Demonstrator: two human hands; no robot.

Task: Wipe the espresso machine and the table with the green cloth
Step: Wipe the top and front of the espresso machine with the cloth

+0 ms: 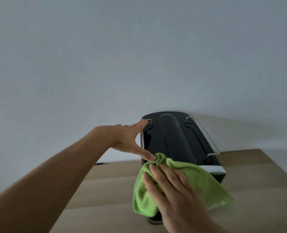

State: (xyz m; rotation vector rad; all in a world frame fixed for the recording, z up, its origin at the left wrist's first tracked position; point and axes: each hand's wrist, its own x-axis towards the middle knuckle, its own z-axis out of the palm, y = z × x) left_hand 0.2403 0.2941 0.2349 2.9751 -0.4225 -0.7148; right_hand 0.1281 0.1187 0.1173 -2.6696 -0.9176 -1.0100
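A black espresso machine (178, 137) with two chrome rails on top stands on the wooden table (105, 185), seen from above. The green cloth (203, 184) hangs over its front face. My right hand (171, 190) lies flat on the cloth with straight fingers and presses it against the machine's front. My left hand (131, 138) is spread flat against the machine's left side, fingertips at the left rail and thumb beside the cloth's top edge. The machine's lower front is hidden behind the cloth and my right hand.
A plain pale wall (139, 56) rises right behind the machine. The table's far edge runs just behind the machine, with a small dark cable end (99, 163) showing there. Bare wood lies to the left and right of the machine.
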